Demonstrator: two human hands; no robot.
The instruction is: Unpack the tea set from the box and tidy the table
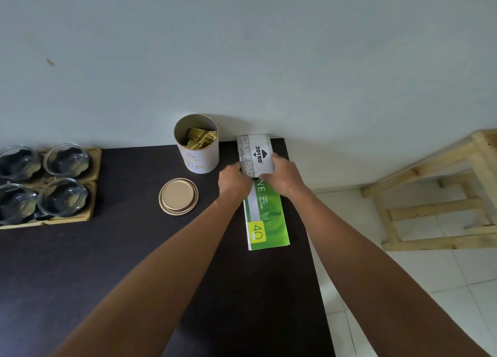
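Both my hands grip a grey stamp pad box [255, 152] at the far right of the dark table [121, 262], against the wall. My left hand [233, 181] holds its left side and my right hand [282, 175] its right side. The box rests on the far end of a green booklet [269, 222]. To its left stands an open white tin [197, 144] with gold foil inside, upright. Its gold lid [178, 196] lies flat in front of it. At the far left, several glass cups [64, 159] sit on wooden coasters [92, 195].
The table's right edge runs just beside the booklet, with white floor tiles [403, 289] beyond it. A wooden stool [435, 195] stands on the floor at the right. A pale wall [242, 60] backs the table.
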